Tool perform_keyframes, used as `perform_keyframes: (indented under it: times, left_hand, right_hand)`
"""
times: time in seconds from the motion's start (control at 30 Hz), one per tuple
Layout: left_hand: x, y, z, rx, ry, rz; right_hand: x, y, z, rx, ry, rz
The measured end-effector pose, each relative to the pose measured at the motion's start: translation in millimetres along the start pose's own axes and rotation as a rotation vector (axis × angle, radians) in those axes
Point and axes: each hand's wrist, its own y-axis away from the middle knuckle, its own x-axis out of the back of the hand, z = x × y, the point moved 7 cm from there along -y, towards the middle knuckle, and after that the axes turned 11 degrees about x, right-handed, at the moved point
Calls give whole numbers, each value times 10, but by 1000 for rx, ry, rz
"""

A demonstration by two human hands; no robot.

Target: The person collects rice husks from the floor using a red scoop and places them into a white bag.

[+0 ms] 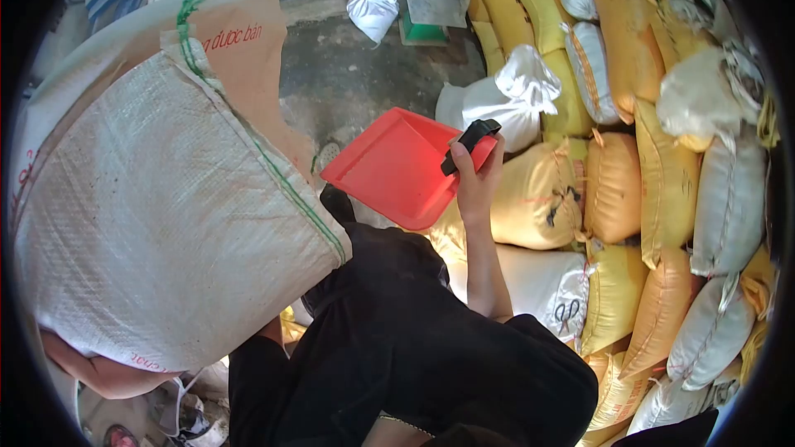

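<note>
My right hand is closed around the black handle of a red plastic scoop, shaped like a dustpan. Its pan points left and looks bare inside. At my left, a large white woven sack with a green-edged seam and red lettering leans close to my body. A forearm shows beneath the sack's lower edge, bent around it. The fingers of my left hand are hidden by the sack, so its grip does not show.
Stacked yellow, orange and grey filled sacks line the right side. A tied white bag stands in front of them. Farther off are another knotted white bag and a green-based object on the dark concrete floor.
</note>
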Motion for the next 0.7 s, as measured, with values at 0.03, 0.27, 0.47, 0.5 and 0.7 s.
perform_keyframes:
  times: [0.03,0.27,0.47,0.5,0.7]
  left_hand:
    - [-170,-133,33,-8,-2,-4]
    - [-1876,-784,-196,-21,47,-11]
    - [-3900,-790,-266,516,577,-141]
    - [-4277,-807,-350,531,625,-237]
    - [-6251,-1041,-491,575,563,-404]
  right_hand:
    - [-122,-131,0,-1,-5,5]
    - [-938,-1450,202,48,82,110]
    - [-1474,-2612,766,81,186,196]
    - [-1586,-2857,873,93,187,184]
    - [-2457,-4449,1377,32,92,139]
